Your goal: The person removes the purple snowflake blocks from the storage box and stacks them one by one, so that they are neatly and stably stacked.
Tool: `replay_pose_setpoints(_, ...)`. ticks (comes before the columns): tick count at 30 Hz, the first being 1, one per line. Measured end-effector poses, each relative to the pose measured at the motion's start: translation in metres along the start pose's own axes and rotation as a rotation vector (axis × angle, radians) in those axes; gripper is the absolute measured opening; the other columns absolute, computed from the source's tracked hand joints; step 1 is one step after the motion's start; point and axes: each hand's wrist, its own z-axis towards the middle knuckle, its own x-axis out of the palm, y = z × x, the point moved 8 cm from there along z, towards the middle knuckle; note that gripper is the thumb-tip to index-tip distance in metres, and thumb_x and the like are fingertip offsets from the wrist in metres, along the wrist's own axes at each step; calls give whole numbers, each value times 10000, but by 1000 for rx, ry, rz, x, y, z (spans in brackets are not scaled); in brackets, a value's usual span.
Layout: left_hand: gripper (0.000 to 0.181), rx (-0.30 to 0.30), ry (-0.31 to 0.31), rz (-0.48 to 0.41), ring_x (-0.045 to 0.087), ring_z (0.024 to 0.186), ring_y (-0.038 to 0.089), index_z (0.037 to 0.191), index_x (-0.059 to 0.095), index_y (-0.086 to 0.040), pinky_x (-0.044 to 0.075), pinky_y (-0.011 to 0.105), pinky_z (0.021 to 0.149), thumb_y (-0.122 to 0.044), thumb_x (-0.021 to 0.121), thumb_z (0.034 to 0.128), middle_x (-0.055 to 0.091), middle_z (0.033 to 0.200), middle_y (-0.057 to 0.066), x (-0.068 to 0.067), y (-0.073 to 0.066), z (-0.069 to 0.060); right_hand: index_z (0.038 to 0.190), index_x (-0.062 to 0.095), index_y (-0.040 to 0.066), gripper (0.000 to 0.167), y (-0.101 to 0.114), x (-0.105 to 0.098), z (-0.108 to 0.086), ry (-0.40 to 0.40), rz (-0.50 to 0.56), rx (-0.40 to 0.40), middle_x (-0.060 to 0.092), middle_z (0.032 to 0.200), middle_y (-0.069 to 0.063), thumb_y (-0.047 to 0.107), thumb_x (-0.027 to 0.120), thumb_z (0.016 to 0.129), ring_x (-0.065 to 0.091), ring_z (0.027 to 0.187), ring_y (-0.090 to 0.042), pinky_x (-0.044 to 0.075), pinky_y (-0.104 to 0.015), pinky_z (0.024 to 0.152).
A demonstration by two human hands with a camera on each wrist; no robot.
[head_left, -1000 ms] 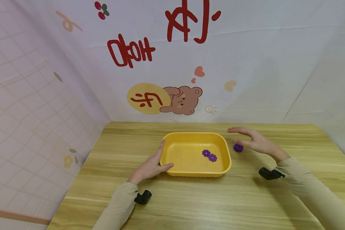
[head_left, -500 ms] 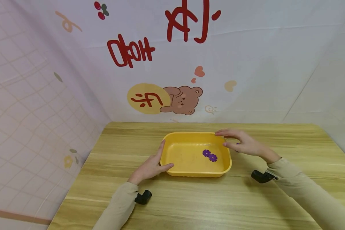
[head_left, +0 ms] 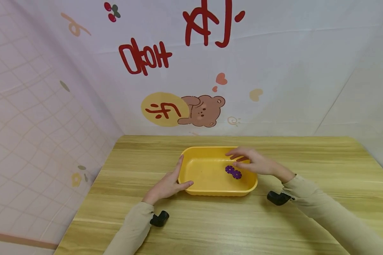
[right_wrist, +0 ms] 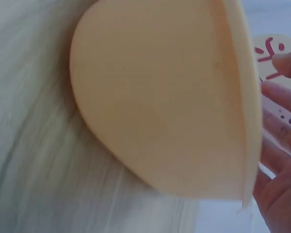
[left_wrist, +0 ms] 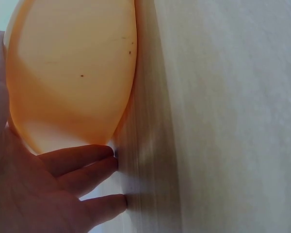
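Observation:
A yellow plastic basin (head_left: 207, 170) rests on the wooden table, two purple notched building discs (head_left: 233, 172) lying inside at its right. My left hand (head_left: 166, 185) holds the basin's left side, thumb over the front rim; in the left wrist view its fingers (left_wrist: 82, 158) lie against the outside wall. Over the right part of the basin hovers my right hand (head_left: 255, 162), loosely spread, its fingertips just above and behind the discs. Nothing shows between its fingers in the right wrist view. The purple piece seen earlier on the table beside the basin is hidden behind this hand.
The wooden table (head_left: 207, 226) meets a printed fabric backdrop (head_left: 274, 63) along its rear edge. Another fabric sheet (head_left: 35, 124) hangs at the left. Black wrist devices (head_left: 278, 198) sit under both forearms.
My right hand has moved left, from above the purple piece on the table, across the right rim to over the basin. My left hand stays at the left rim.

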Motion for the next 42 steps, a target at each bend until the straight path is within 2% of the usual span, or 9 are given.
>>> replay_pose_setpoints(4, 1043, -6, -6, 4, 554, 921, 180, 1548, -119, -163, 408, 420, 947, -463, 648, 908, 558, 1263, 183, 0, 0, 0, 1292, 546, -23, 351, 1, 9, 7, 28, 16, 11, 547, 1269, -194, 92, 597, 965, 558, 1102, -380, 471, -454, 900)
replay_pose_setpoints(10, 1043, -15, -5, 0, 554, 928, 183, 1548, -120, -169, 409, 418, 950, -456, 652, 908, 573, 1228, 169, -1, 0, -1, 1275, 549, -36, 337, 2, 22, 15, 49, 3, -17, 548, 1243, -210, 58, 602, 956, 566, 1074, -365, 469, -502, 881)
replay_pose_setpoints(15, 1044, -22, -8, 2, 552, 921, 189, 1549, -119, -176, 410, 418, 947, -458, 654, 906, 577, 1212, 169, -1, 0, 0, 1255, 568, -40, 346, -2, 31, 21, 53, -97, 21, 560, 1195, -200, 93, 626, 941, 574, 1054, -350, 478, -495, 854)
replay_pose_setpoints(18, 1043, -22, -8, 3, 552, 928, 191, 1549, -119, -175, 411, 418, 949, -457, 654, 906, 570, 1226, 176, -1, 0, 0, 1224, 591, -34, 326, -6, 31, 23, 21, -171, 58, 578, 1170, -190, 98, 637, 929, 588, 1035, -338, 485, -480, 839)
replay_pose_setpoints(21, 1043, -21, -4, 6, 553, 911, 189, 1548, -122, -176, 416, 412, 934, -457, 652, 908, 580, 1202, 172, 0, -1, 0, 1187, 608, -43, 297, -7, 31, 24, -17, -196, 71, 595, 1149, -197, 70, 642, 914, 600, 1010, -347, 492, -480, 821)
replay_pose_setpoints(29, 1042, -24, -6, 2, 553, 954, 200, 1549, -117, -178, 398, 427, 972, -456, 654, 907, 562, 1237, 187, -1, -1, 0, 1142, 633, -43, 269, -11, 35, 31, -40, -191, 88, 608, 1111, -201, 53, 637, 891, 600, 981, -350, 502, -467, 809)
replay_pose_setpoints(31, 1043, -27, -4, 2, 554, 945, 198, 1549, -117, -181, 400, 422, 968, -453, 656, 906, 578, 1201, 176, -1, -1, 0, 1130, 639, -43, 264, -13, 36, 32, -47, -187, 101, 608, 1101, -200, 56, 644, 885, 598, 976, -349, 506, -457, 806)
replay_pose_setpoints(36, 1041, -31, -4, 4, 550, 931, 190, 1550, -116, -185, 404, 413, 962, -453, 657, 906, 589, 1160, 154, -1, -1, 0, 1120, 642, -42, 251, -19, 40, 33, -57, -123, 141, 600, 1098, -198, 49, 657, 886, 601, 992, -345, 515, -424, 813)
replay_pose_setpoints(42, 1039, -34, -10, -3, 553, 987, 207, 1551, -111, -199, 388, 432, 986, -460, 657, 903, 552, 1254, 177, 0, 1, -1, 1127, 631, -51, 254, -21, 44, 33, -56, -59, 137, 603, 1110, -189, 39, 657, 891, 610, 1017, -334, 508, -410, 839)
